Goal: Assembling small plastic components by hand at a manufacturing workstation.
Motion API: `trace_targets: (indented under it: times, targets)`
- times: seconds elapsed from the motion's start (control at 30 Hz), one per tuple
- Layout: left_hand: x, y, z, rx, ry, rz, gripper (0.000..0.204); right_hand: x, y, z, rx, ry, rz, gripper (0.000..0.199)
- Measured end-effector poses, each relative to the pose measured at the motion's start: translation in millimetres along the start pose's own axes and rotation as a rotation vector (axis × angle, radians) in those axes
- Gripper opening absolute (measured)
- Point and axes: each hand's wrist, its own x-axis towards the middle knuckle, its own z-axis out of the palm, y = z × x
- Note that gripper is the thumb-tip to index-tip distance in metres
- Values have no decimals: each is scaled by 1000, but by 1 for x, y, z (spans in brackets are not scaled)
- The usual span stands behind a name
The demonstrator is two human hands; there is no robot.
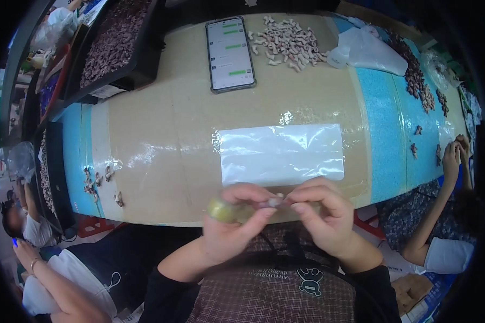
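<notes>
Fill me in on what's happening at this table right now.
A person at the table's near edge pinches a small purplish piece between both hands. The left hand also holds a yellowish tape roll; the right hand closes its grip on the piece from the other side. A clear plastic bag lies flat just beyond the hands. Farther off are a phone and a pile of pale pieces. Another person's hands work at the right end.
</notes>
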Motion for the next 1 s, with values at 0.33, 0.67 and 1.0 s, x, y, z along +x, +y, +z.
trace_targets:
  times: [0.33,0.67,1.0]
  targets:
    - [12,-13,-67,238,408,197,19,108,-6,-33,-826,-66,-304,16]
    - [20,-11,-58,87,298,-28,19,151,21,-61,-1214,-34,-515,23]
    - [30,4,-112,411,1024,690,11,170,59,-65,-1288,-172,-674,32]
